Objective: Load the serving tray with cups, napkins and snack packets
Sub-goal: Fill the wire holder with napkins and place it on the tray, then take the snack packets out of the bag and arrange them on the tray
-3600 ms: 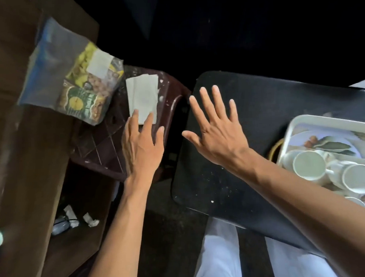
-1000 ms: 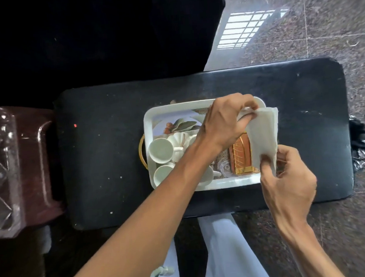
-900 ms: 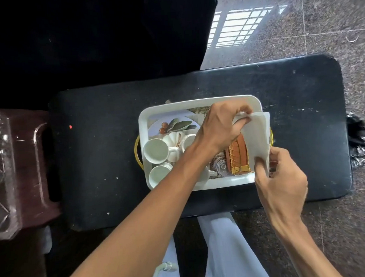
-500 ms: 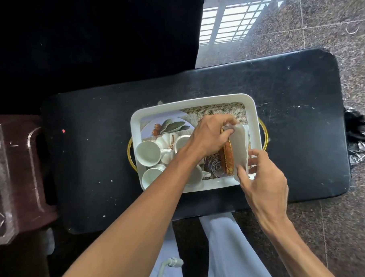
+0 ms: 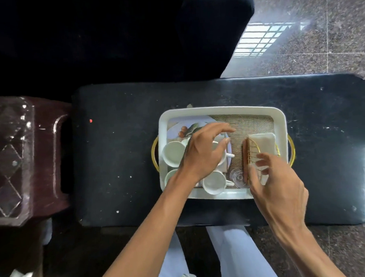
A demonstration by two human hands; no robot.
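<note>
A white serving tray [image 5: 222,111] with gold handles sits on a black table [image 5: 120,162]. Several white cups lie in its left half, one at the left [image 5: 173,153] and one at the front [image 5: 213,182]. A folded white napkin [image 5: 263,142] stands in a gold wire holder [image 5: 252,154] in the tray's right half. My left hand [image 5: 203,150] hovers over the cups with loosely bent fingers, holding nothing. My right hand [image 5: 275,182] is at the napkin's near end, thumb and fingers curled around it, slightly blurred.
A small clear glass [image 5: 239,177] and a leaf-patterned plate [image 5: 177,126] also lie in the tray. A dark red stool [image 5: 51,165] carrying a clear cut-glass tray [image 5: 9,158] stands at the left. A dark sofa is behind the table, with stone floor to the right.
I carried the napkin from the stool to the tray and lowered it into the wire holder. My left hand has let go of it and moved left over the cups.
</note>
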